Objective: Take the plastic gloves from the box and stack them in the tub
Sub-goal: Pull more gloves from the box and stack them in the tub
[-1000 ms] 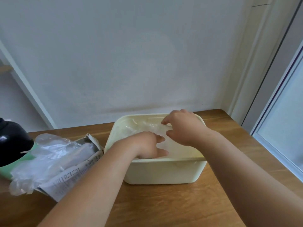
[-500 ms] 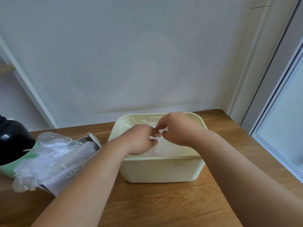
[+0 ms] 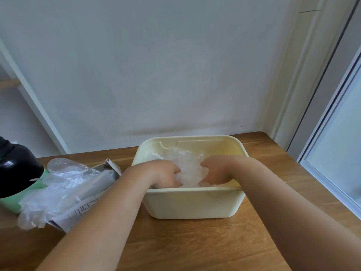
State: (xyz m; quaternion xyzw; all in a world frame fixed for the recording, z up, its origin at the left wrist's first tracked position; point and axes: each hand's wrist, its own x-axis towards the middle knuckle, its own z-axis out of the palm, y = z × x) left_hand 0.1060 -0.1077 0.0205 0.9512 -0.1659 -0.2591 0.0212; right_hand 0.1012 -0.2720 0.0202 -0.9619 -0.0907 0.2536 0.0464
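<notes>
Table (image 3: 195,249), L hand (image 3: 164,173), R hand (image 3: 217,171) gripping gloves (image 3: 189,167) in tub (image 3: 195,204), box (image 3: 82,211) text illegible

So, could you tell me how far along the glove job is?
Some gloves already lie in the tub. The left hand and right hand grip them with curled fingers. A bunch of loose gloves sticking out of the box is left.

**Both hands down, backs up**

My forearms reach forward from the lower corners and draw together. My left hand (image 3: 162,173) and right hand (image 3: 217,170) sit side by side, a little apart, wrists bent down. On each, the fingers (image 3: 175,169) and thumb curl inward, gripping the gloves (image 3: 190,174) bunched between them.
</notes>
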